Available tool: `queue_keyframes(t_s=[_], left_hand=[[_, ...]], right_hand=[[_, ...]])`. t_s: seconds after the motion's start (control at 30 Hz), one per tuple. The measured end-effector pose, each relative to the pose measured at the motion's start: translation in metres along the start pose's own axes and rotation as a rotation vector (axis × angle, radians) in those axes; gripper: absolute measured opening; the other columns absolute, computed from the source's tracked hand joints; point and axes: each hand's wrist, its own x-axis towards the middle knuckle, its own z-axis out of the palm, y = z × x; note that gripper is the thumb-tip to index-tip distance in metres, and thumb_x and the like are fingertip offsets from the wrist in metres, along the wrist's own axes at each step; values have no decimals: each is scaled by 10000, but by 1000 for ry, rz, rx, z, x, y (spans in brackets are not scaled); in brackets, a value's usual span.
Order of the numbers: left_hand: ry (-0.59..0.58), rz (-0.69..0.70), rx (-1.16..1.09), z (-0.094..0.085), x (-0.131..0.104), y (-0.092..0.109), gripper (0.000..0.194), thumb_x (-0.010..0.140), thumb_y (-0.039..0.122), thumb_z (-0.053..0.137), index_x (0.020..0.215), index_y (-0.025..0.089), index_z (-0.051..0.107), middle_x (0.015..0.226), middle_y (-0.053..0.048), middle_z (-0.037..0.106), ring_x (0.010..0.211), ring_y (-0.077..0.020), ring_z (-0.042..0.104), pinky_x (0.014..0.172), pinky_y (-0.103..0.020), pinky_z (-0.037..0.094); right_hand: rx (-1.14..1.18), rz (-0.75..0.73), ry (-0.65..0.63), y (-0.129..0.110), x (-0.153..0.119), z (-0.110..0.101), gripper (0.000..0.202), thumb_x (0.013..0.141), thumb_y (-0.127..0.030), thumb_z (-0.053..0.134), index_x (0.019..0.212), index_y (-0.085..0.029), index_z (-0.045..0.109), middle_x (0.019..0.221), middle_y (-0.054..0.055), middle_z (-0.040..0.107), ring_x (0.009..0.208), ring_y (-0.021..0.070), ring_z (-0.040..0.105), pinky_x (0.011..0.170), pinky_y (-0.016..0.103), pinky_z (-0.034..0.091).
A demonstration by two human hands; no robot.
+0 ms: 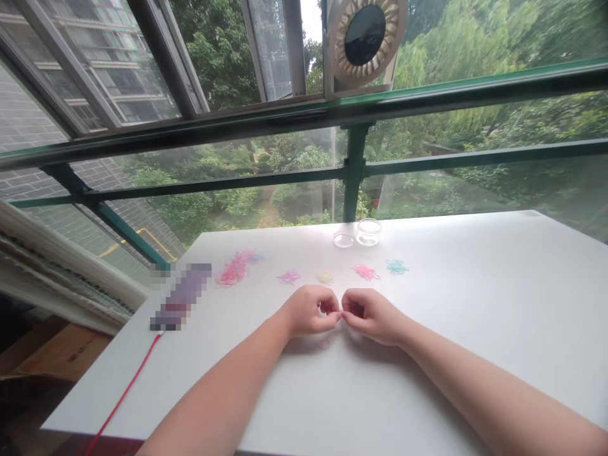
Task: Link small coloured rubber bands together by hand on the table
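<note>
My left hand [316, 310] and my right hand [370, 315] meet fingertip to fingertip above the white table [475, 285]. Both are pinched closed; whatever lies between the fingertips is too small to make out. Just below my left hand a faint pink loop [324, 343] lies on the table. Beyond the hands is a row of small piles of thin loops: purple [289, 277], pale yellow [325, 277], pink-red [365, 272] and blue [396, 266]. A larger mixed pile [237, 267], mostly pink, lies to their left.
A clear round jar [369, 232] and a clear lid [343, 239] stand near the table's back edge. At the left lies a blurred-out dark object [183, 297] with a red cord [126, 392]. Behind the table are a green railing [351, 171] and windows.
</note>
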Motion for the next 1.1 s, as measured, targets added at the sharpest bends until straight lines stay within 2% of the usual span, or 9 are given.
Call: queue_keyframes(t_s=[0.27, 0.4, 0.57, 0.7, 0.83, 0.93, 1.1], left_hand=[[63, -4, -29, 2, 2, -6, 26, 670, 167, 589, 666, 141, 586, 621, 5, 583, 580, -84, 498, 579, -196, 405], [65, -36, -41, 5, 3, -9, 81, 702, 222, 598, 691, 142, 597, 652, -6, 602, 622, -91, 531, 613, -193, 424], [58, -40, -41, 5, 2, -9, 67, 688, 207, 595, 679, 144, 575, 638, 3, 579, 617, -89, 511, 620, -194, 422], [51, -18, -54, 3, 2, -9, 63, 686, 197, 576, 660, 148, 546, 631, 11, 547, 609, -85, 501, 594, -189, 410], [122, -37, -72, -2, 4, -16, 55, 685, 178, 558, 650, 147, 527, 646, 10, 535, 611, -81, 486, 587, -184, 409], [153, -56, -86, -4, 4, -19, 52, 685, 175, 559, 652, 144, 533, 649, 7, 539, 601, -78, 475, 584, -182, 411], [95, -10, -96, 3, 3, -12, 108, 715, 247, 582, 705, 139, 579, 670, -7, 580, 639, -87, 514, 626, -185, 424]], right_hand=[[-78, -3, -36, 2, -4, -3, 138, 786, -225, 495, 670, -183, 432, 607, -34, 425, 566, 99, 376, 528, 225, 318], [-139, 4, -79, 12, -4, -3, 194, 840, -290, 456, 678, -186, 430, 612, -28, 393, 569, 108, 346, 525, 232, 312], [-158, -19, -62, 18, -3, 0, 210, 861, -305, 420, 684, -195, 401, 612, -28, 350, 565, 114, 328, 519, 232, 319], [-197, -64, 26, 26, -3, -4, 225, 859, -304, 404, 662, -202, 372, 616, -21, 364, 567, 123, 366, 523, 236, 339], [-240, -89, 189, 38, 1, -12, 227, 838, -323, 427, 647, -207, 384, 592, -19, 391, 558, 134, 401, 540, 250, 359], [-257, -77, 242, 38, 2, -13, 235, 830, -337, 436, 637, -209, 393, 575, -19, 401, 545, 136, 411, 532, 251, 363], [-240, -76, 119, 22, -2, -2, 252, 858, -361, 421, 663, -203, 446, 590, -10, 440, 542, 130, 424, 513, 241, 376]])
